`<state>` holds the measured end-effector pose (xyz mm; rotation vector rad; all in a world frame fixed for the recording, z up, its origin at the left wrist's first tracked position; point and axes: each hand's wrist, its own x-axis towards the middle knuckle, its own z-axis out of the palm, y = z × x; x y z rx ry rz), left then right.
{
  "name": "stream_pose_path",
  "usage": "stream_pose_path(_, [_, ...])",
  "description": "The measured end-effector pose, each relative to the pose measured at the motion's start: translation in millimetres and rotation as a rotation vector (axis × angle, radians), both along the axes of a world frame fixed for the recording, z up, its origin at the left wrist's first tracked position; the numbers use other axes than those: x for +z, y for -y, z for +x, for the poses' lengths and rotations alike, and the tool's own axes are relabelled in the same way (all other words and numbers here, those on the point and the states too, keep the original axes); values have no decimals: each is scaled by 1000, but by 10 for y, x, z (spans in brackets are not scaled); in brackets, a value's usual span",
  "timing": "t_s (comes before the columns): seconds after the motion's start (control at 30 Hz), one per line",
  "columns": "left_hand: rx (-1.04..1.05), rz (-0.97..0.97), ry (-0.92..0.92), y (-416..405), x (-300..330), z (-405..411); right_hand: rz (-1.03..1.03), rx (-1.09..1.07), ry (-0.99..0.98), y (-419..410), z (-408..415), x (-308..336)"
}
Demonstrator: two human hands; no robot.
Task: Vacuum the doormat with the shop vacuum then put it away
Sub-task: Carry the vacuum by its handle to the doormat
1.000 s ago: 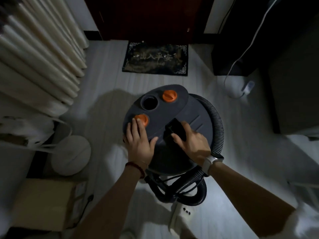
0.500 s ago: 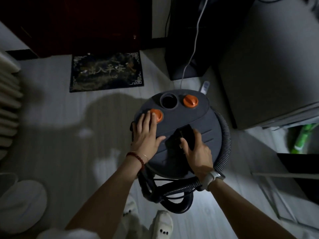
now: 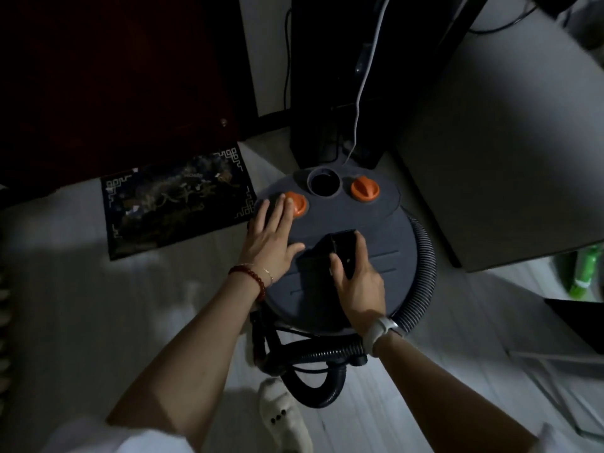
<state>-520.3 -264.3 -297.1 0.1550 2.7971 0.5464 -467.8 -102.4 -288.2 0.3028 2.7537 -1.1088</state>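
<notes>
Resting flat on the shop vacuum (image 3: 369, 256) lid, left hand (image 3: 271, 237) with fingers released beside an orange knob (image 3: 295, 204), right hand (image 3: 358, 281) grasping the black handle (image 3: 341, 248), doormat (image 3: 178, 199) left of the fingers.

The right hand (image 3: 358, 282) hides part of the shop vacuum's (image 3: 369, 230) handle; the doormat's (image 3: 176, 204) pattern blurs in shadow.

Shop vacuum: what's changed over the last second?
The grey round shop vacuum has been swung right, away from the dark patterned doormat, toward the grey cabinet. Unchanged: left hand flat on the lid, right hand gripping the black handle.
</notes>
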Motion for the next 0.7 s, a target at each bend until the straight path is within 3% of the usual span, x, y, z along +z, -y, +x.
stream_pose_path(0.47, [90, -36, -100, 86, -13, -992, -63, 85, 2, 62, -1158, -67])
stream_pose_path(0.7, [201, 178, -188, 65, -73, -780, -152, 174, 62, -17, -1099, -2])
